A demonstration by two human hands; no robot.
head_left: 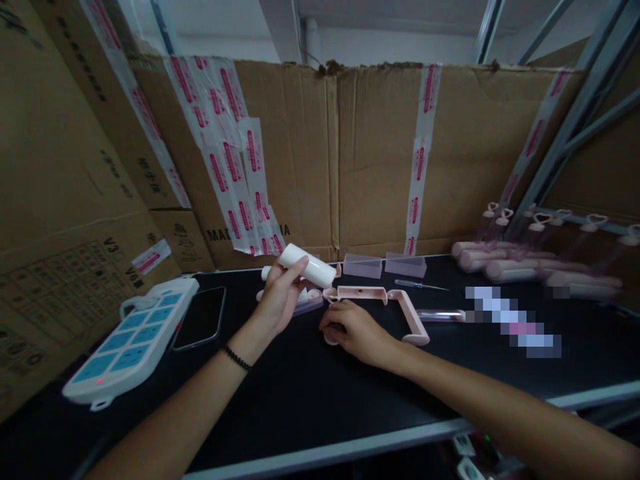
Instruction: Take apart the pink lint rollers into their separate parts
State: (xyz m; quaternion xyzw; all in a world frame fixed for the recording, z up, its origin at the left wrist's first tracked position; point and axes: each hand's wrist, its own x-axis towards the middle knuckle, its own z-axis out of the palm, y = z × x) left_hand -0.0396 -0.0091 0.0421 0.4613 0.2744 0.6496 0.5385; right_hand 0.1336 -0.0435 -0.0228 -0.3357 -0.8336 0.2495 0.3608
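Observation:
My left hand (281, 293) is wrapped round a white cylinder (313, 267), which it holds tilted above the black table. To its right, my right hand (353, 330) is lowered to the tabletop, its fingers pinched at a small pink round piece (331, 337) that they partly hide. Just behind that hand lie a pink bracket (363, 293) and a pink heart-shaped piece (330, 293). A second pink bracket (411, 317) rests further right, beside a clear tube (441, 316). Small pink and clear parts (307, 305) lie below the cylinder, partly hidden by my left hand.
At the left are a white power strip (133, 340) and a black phone (201, 319). Two translucent trays (363, 265) and a screwdriver (420, 285) lie at the back. Several pink assemblies (520, 263) stand back right. A cardboard wall (375, 167) closes off the rear.

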